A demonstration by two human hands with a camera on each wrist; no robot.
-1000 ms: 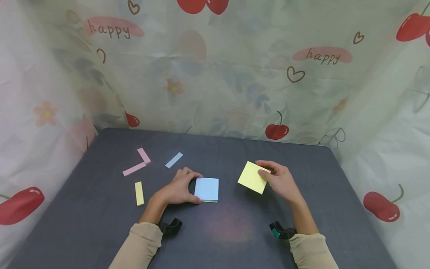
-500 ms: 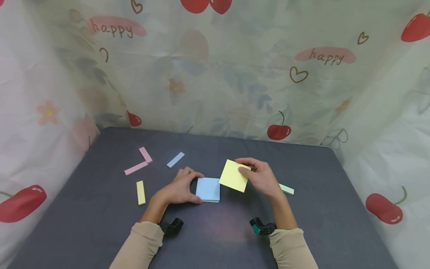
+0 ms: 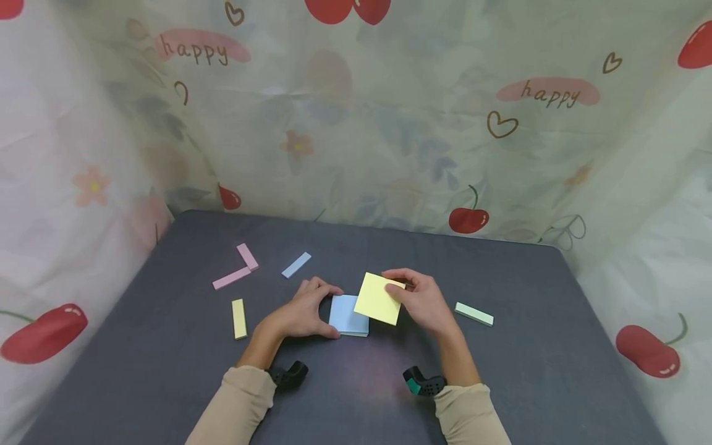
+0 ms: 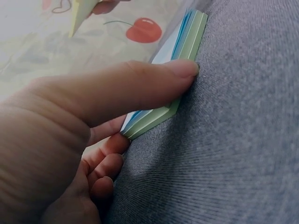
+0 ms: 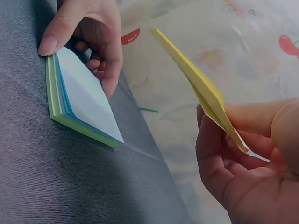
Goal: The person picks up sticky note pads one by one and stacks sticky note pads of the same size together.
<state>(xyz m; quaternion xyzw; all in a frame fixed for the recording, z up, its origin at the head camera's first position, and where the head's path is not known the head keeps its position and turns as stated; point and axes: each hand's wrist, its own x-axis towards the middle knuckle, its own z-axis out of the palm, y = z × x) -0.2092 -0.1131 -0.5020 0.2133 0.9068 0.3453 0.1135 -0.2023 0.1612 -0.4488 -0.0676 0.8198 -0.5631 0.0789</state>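
My left hand (image 3: 303,312) grips a square stack of sticky notes (image 3: 345,318) on the table, thumb at the near edge and fingers at the far edge. Blue sheets lie on top of the stack, with green layers (image 5: 81,132) beneath. In my right hand (image 3: 424,303) a square yellow sticky note pad (image 3: 377,301) is pinched between thumb and fingers. The pad is tilted and held up off the table, overlapping the right part of the stack in the head view. From the right wrist view, a gap separates the yellow pad (image 5: 201,86) from the stack.
Left of the stack lie two pink strips (image 3: 232,278), a yellow strip (image 3: 239,319) and a blue strip (image 3: 296,264). A pale green strip (image 3: 474,313) lies right of my right hand. A printed curtain (image 3: 367,123) borders the dark grey table (image 3: 534,371).
My right hand has carried the yellow pad leftward until it overlaps the stack in the head view. The pale green strip has come out from behind that arm. My left hand keeps its grip.
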